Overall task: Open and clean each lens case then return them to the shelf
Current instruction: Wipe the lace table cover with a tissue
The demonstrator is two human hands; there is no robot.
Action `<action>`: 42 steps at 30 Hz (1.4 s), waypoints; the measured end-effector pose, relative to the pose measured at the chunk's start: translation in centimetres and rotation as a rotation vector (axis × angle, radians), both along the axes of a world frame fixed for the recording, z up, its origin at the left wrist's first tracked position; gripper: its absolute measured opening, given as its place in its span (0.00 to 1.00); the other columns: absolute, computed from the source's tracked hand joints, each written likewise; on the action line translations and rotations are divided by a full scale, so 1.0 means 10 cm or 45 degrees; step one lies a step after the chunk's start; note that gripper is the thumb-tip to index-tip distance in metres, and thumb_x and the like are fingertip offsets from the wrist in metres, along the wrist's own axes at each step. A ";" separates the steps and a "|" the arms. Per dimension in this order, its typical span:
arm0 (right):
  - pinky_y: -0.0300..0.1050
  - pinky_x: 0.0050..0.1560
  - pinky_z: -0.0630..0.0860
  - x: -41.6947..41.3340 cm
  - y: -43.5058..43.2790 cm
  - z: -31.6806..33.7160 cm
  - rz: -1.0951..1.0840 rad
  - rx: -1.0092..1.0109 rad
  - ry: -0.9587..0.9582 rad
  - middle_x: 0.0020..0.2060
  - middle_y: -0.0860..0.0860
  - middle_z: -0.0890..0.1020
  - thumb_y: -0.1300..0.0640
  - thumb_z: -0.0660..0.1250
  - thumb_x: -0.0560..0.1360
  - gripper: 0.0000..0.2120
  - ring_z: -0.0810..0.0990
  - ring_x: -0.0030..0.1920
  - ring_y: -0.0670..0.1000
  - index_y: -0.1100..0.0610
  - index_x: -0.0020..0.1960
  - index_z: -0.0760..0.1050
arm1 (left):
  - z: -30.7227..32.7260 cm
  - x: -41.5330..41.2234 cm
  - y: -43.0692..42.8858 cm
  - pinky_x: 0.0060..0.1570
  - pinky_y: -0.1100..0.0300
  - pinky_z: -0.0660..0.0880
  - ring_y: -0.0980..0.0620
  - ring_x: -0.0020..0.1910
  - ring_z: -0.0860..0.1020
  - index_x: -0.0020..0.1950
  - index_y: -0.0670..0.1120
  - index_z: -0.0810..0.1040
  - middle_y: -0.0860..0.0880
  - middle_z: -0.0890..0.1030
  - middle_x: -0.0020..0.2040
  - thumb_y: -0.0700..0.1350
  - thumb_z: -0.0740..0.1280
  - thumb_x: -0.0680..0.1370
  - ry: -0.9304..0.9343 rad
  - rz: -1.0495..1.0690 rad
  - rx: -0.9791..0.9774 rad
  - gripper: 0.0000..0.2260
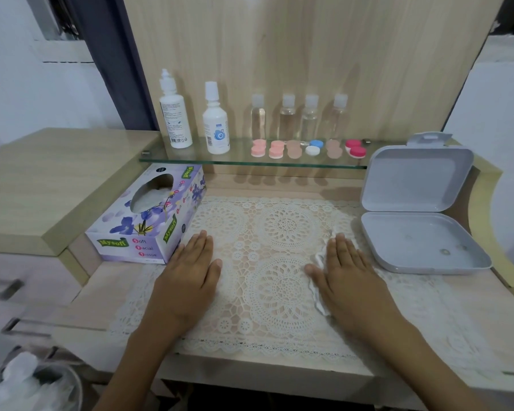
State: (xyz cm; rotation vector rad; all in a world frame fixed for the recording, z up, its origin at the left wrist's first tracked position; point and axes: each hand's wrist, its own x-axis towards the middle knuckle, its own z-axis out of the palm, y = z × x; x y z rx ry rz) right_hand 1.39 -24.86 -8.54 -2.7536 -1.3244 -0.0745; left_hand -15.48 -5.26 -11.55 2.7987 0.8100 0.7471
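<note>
Several lens cases stand in a row on the glass shelf (190, 160): two pink cases (258, 148) (277, 149), two beige cases (293, 149) (333, 149), a blue-and-white case (313, 147) and a red case (355, 148). My left hand (192, 269) lies flat, fingers straight, on the lace mat (279, 262) beside the tissue box. My right hand (347, 271) lies flat on a crumpled white tissue (318, 292) on the mat. Neither hand holds a case.
A purple tissue box (149, 215) sits at the left of the mat. An open grey plastic box (416, 232) stands at the right. Two white solution bottles (175, 114) (216, 120) and several clear bottles (298, 118) line the shelf. A bin (33, 384) is at bottom left.
</note>
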 end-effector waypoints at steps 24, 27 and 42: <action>0.47 0.75 0.37 -0.35 0.94 -0.04 0.527 0.057 0.210 0.77 0.50 0.42 0.42 0.40 0.82 0.29 0.38 0.76 0.47 0.55 0.77 0.39 | 0.03 0.03 0.06 0.74 0.54 0.50 0.46 0.75 0.58 0.74 0.40 0.62 0.43 0.62 0.75 0.56 0.43 0.78 0.088 -0.047 -0.049 0.31; 0.48 0.75 0.36 -0.29 0.76 -0.04 0.539 0.034 0.182 0.77 0.47 0.40 0.42 0.38 0.81 0.29 0.36 0.75 0.44 0.53 0.77 0.38 | 0.03 0.02 0.05 0.74 0.53 0.50 0.46 0.75 0.58 0.74 0.39 0.62 0.43 0.62 0.75 0.56 0.43 0.79 0.089 -0.047 -0.063 0.30; 0.50 0.75 0.36 0.28 0.76 -0.06 0.105 0.074 0.212 0.77 0.51 0.42 0.42 0.38 0.81 0.30 0.38 0.76 0.48 0.56 0.77 0.39 | 0.16 -0.14 -0.04 0.61 0.56 0.71 0.55 0.63 0.75 0.63 0.47 0.79 0.51 0.77 0.64 0.54 0.53 0.76 -0.070 -0.020 -0.050 0.23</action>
